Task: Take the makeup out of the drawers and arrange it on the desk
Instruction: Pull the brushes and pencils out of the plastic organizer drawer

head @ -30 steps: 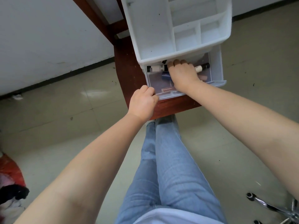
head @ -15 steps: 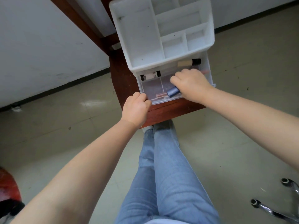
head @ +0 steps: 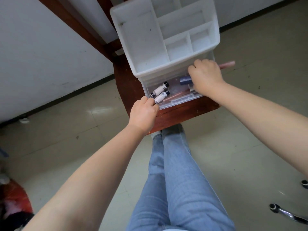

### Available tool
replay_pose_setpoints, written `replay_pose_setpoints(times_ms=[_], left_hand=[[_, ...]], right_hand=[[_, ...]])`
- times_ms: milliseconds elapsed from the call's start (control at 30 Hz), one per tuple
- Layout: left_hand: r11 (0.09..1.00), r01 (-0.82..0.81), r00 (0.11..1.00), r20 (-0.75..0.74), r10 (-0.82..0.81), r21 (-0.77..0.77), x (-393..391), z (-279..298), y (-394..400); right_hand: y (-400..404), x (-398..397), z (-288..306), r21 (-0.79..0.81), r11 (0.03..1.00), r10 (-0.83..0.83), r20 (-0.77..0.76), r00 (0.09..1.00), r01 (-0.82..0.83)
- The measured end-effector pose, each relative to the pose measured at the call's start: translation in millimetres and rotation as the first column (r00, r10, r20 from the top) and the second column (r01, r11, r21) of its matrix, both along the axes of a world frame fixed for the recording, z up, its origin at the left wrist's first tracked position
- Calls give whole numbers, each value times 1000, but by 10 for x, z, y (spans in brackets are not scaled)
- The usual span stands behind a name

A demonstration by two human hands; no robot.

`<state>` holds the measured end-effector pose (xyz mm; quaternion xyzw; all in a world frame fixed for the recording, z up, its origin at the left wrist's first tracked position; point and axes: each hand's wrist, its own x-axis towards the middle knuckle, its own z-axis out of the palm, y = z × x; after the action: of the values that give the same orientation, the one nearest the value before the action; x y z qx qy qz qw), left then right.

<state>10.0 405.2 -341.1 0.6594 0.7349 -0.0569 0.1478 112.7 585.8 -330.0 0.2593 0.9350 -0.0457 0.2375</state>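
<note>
A white organizer (head: 145, 47) with open top compartments stands on a dark red wooden desk (head: 183, 112). Its clear drawer (head: 178, 104) is pulled out toward me. Two white tubes with black caps (head: 160, 89) lie at the drawer's left, and a pink gloss tube (head: 176, 95) lies beside them. My left hand (head: 144, 112) grips the drawer's front left corner. My right hand (head: 205, 77) hovers over the drawer's right side and grips makeup. A blue cap (head: 185, 80) sticks out on its left, a pink tube end (head: 227, 65) on its right. I cannot tell whether they are one piece.
The desk surface is narrow and the organizer takes up most of it. My legs in jeans (head: 175, 180) stand on the tiled floor below. A chair base (head: 283, 212) is at the bottom right, a red cloth heap (head: 15, 197) at the bottom left.
My right hand came out of the back of the drawer with the makeup and moved up and right. My left hand shifted from the desk edge to the drawer corner.
</note>
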Motion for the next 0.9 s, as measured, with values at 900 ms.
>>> replay_pose_setpoints(times_ms=[900], left_hand=[[825, -222, 938, 117, 326, -520, -17, -169, 814]], right_hand=[[-486, 722, -592, 187, 979, 143, -328, 934, -85]])
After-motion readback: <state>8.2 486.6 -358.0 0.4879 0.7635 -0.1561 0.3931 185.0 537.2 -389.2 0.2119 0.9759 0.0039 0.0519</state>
